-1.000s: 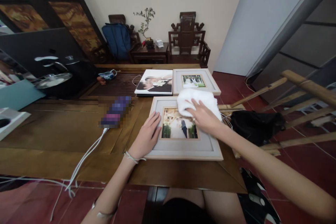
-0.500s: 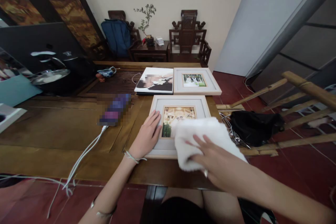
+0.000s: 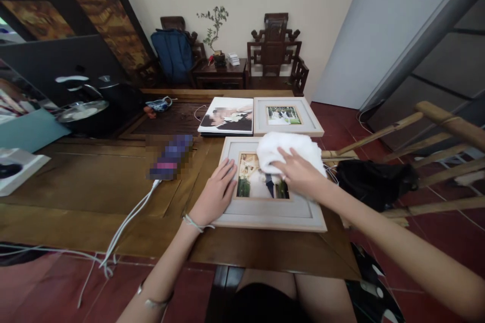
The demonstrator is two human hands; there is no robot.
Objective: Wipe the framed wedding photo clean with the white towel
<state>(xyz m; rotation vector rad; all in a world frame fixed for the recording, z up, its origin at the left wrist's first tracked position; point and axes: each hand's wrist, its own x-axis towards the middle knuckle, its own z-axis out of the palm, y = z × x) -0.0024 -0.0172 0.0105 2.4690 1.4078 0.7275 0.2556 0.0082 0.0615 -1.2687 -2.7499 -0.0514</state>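
Note:
A pale wooden picture frame lies flat near the table's front edge, with a wedding photo inside a light mat. My left hand rests on its left side, fingers stretched out and holding nothing. On the upper right part of the frame, my right hand grips a white fluffy cloth. The cloth hides the frame's top right corner and some of the photo. Behind it lie a second picture frame and, to its left, a photo album with a picture on its cover.
On the wooden table lies a phone with white cables. A pot and a white box stand at the left. A black bag rests on a bamboo rack at right.
My right hand has moved the white cloth up and away from me, from the frame's lower right to its upper right. My left hand stays on the left side.

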